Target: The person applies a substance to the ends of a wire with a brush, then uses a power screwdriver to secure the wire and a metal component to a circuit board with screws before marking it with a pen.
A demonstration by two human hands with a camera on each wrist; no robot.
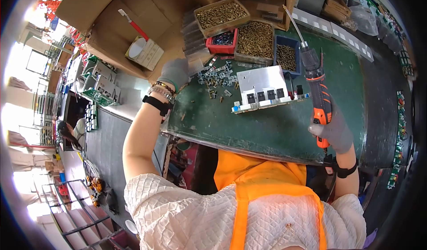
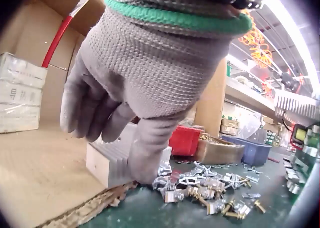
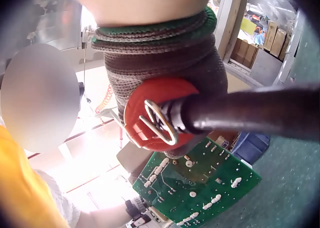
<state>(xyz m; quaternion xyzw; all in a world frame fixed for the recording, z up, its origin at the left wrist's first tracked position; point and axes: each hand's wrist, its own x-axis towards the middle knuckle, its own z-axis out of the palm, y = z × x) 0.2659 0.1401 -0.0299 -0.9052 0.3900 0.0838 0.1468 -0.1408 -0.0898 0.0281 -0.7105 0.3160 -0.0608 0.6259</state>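
My gloved left hand (image 1: 175, 73) is at the cardboard's edge, its thumb and fingers around a finned silver heat sink (image 2: 102, 164) in the left wrist view. Beside the thumb lies a heap of small metal clips and brass screws (image 1: 218, 77). In my gloved right hand (image 1: 339, 132) I grip a black and orange electric screwdriver (image 1: 318, 89), its long bit pointing away from me. A green circuit board (image 3: 197, 183) lies between the hands, carrying an upright aluminium plate (image 1: 261, 81) and a row of black components (image 1: 265, 95).
Behind the heap stand trays of brass screws (image 1: 222, 16), a red bin (image 1: 221, 43) and a blue bin (image 1: 286, 56). More finned heat sinks (image 1: 192, 34) are stacked at the left. A big cardboard box (image 1: 106, 14) holds a red-handled brush (image 1: 135, 26) and a small white box (image 1: 149, 56).
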